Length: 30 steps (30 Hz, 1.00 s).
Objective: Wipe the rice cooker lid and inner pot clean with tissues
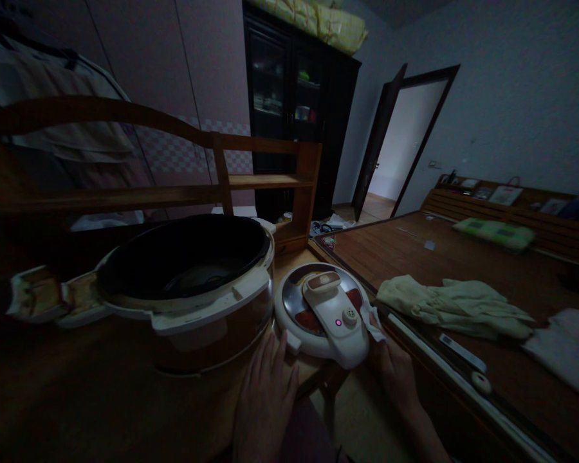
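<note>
A white pressure cooker lid (pixel 335 344) with a brown-topped handle and a shiny metal ring lies on the wooden surface before me. Beside its near left edge, my left hand (pixel 266 392) rests with fingers stretched out; whether the fingertips touch the rim I cannot tell. At the lid's right edge, my right hand (pixel 394 368) is closed on a crumpled white tissue (pixel 373 321), which lies against the rim. To the left stands the pressure cooker body (pixel 212 337), uncovered, with a dark inner pot (pixel 149 257).
A wooden bed board (pixel 367 247) stretches away on the right, bearing a pale green cloth (pixel 448 302), a remote control (pixel 463 352) and a green checked pillow (pixel 495 233). Behind the cooker rises a wooden headboard (pixel 174 193). A dark cabinet (pixel 294 77) and an open door (pixel 381 135) are farther back.
</note>
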{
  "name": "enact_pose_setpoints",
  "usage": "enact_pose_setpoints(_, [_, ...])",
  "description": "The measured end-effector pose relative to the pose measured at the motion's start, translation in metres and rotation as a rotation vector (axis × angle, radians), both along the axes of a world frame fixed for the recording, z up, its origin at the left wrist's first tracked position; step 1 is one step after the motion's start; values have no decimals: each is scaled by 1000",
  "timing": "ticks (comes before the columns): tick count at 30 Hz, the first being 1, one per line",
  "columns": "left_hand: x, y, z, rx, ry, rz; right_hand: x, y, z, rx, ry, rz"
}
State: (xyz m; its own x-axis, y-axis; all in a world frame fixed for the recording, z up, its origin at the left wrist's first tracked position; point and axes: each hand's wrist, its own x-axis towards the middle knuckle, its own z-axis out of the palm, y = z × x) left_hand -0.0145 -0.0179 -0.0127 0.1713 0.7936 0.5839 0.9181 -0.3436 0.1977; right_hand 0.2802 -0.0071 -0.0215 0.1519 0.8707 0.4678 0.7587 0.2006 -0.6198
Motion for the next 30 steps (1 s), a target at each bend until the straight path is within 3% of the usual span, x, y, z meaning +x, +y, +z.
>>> enact_pose_setpoints(8, [0,1,-2,-18,10,-13,-8,-14,-7,56,-93,4])
enact_pose_setpoints(30, [0,0,-2,-28,11,7,-10,9,3,55,-93,-18])
